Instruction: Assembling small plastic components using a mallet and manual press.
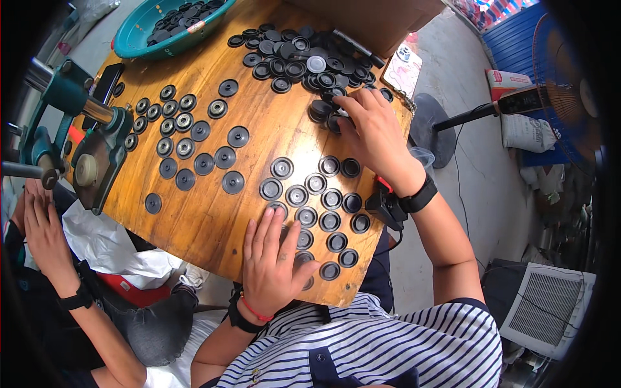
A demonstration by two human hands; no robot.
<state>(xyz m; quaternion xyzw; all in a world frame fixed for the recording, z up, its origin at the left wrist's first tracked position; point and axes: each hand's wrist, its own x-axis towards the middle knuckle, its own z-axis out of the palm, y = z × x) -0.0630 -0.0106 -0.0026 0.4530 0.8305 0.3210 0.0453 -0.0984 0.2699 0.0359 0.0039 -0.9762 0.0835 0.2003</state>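
Observation:
My left hand (270, 262) lies flat near the front edge of the wooden table (213, 220), its fingers spread over some black round plastic caps. Beside it several more caps (330, 222) sit in loose rows, their raised rims facing up. Farther off, my right hand (378, 132) curls its thumb and fingers around a black plastic cap (334, 123) at the near end of a heap. That heap of black caps (294, 64) spreads across the far side, with one light grey disc (315, 64) on top. My fingers partly hide the gripped cap.
Left on the table are more black discs (224, 157), some with metal bearings (184, 121). A teal basin (136, 39) of black parts stands far left. A green press (97, 149) borders the table, near a co-worker's hand (48, 239). A fan (543, 97) stands at right.

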